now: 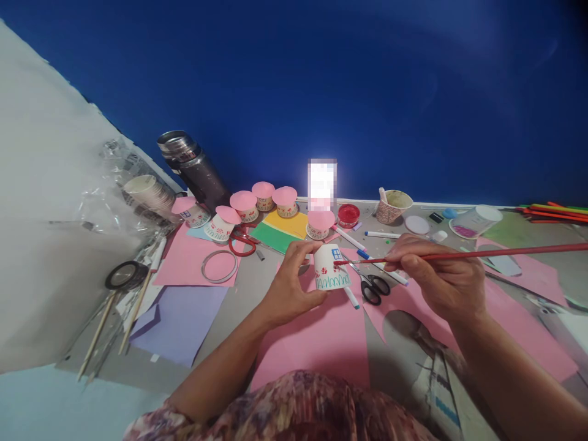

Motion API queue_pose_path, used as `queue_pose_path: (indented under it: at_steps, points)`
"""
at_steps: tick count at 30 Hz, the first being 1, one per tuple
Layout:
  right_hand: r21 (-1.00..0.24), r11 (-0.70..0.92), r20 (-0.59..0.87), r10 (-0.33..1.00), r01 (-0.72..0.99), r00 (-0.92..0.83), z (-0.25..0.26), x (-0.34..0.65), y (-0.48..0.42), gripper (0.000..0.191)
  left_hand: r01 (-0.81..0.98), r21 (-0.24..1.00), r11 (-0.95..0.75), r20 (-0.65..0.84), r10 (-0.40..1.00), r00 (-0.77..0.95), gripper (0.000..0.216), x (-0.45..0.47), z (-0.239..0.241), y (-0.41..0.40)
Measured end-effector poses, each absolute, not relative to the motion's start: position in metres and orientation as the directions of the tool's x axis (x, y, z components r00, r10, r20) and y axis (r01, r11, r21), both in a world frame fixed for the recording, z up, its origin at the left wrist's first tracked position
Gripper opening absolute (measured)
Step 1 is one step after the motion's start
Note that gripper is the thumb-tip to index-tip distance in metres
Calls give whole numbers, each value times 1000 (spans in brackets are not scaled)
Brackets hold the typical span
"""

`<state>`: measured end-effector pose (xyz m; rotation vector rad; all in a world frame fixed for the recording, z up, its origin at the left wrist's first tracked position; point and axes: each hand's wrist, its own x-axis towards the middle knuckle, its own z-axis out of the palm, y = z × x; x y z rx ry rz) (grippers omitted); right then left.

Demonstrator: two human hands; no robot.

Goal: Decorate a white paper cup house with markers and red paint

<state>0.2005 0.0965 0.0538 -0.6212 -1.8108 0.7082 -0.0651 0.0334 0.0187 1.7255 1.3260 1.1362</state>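
My left hand [290,283] is closed around an upturned white paper cup [329,268] drawn with green fence lines, red flowers and a blue window. My right hand [436,275] pinches a long red paintbrush [482,252], and the brush tip touches the cup's side near the window. Both hands hover over pink paper [321,340] on the table. Black-handled scissors [374,286] lie just under the brush, between the two hands.
Several decorated cups with pink lids [264,202] stand at the back by a dark flask [195,166], red scissors [242,240] and a red paint pot [348,215]. Markers [383,234], tape rolls [124,274], wooden sticks [98,327], a cup stack in plastic [147,191] and coloured pencils [558,212] surround the work area.
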Motion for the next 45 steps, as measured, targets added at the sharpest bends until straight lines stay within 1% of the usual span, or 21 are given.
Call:
queue_pose_path:
  at_steps: [6,11,14,20,30,33,39,45]
  points:
    - [-750,656,609,736,89,-295,53,203,97,20,367,893,-259,238,966,102,73,-65,19,33]
    - [-723,682,622,714,115,-321,54,202,97,21,361,892,-273,252,962,106,73,-65,18,34]
    - [-729,669,607,730,145,-316,55,202,97,21,347,900,-263,244,965,100,72,-65,17,33]
    - [-757,645,603,752,107,-269,54,203,95,20,352,899,-261,238,965,107,72,-64,18,33]
    - [-728,666,595,732,162,-332,56,199,93,23,373,883,-284,258,959,119,74,-63,17,33]
    - [-740,658,592,735,137,-332,56,200,93,22,373,885,-277,253,961,112,74,-63,17,33]
    - [-751,649,611,752,122,-247,55,206,94,20,369,891,-263,241,965,104,73,-64,17,33]
    - [-763,636,591,758,112,-278,55,207,94,20,359,900,-246,229,969,90,72,-63,18,34]
